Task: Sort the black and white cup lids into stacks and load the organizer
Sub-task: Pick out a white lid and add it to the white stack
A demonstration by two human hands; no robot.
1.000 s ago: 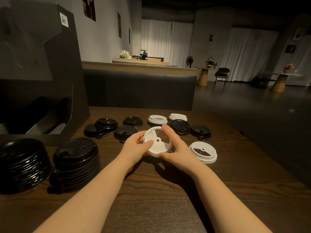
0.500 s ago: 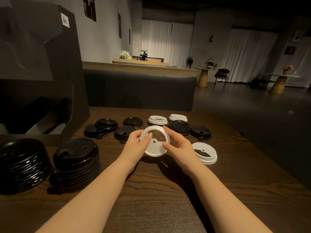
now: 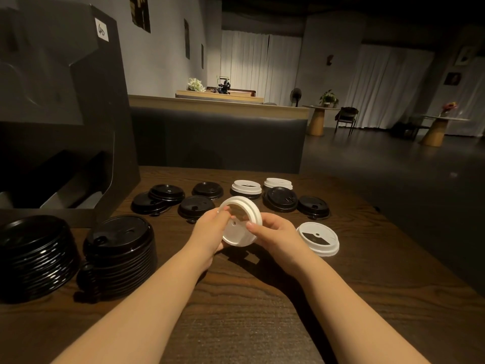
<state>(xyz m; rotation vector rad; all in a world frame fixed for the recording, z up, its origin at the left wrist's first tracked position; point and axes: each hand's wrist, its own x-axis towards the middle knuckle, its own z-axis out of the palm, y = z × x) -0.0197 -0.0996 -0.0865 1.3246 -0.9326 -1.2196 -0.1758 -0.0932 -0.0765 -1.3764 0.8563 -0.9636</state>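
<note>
At frame centre both my hands, left [image 3: 210, 232] and right [image 3: 273, 232], pinch one white lid [image 3: 240, 223], tilted above the table [image 3: 236, 298]. A loose fingertip hold could drop it onto the black lids [image 3: 195, 207].

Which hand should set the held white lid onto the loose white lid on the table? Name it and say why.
Right. The right hand grips the held white lid on the side nearest the loose white lid, which lies just beyond it. The left hand would have to cross over.
</note>
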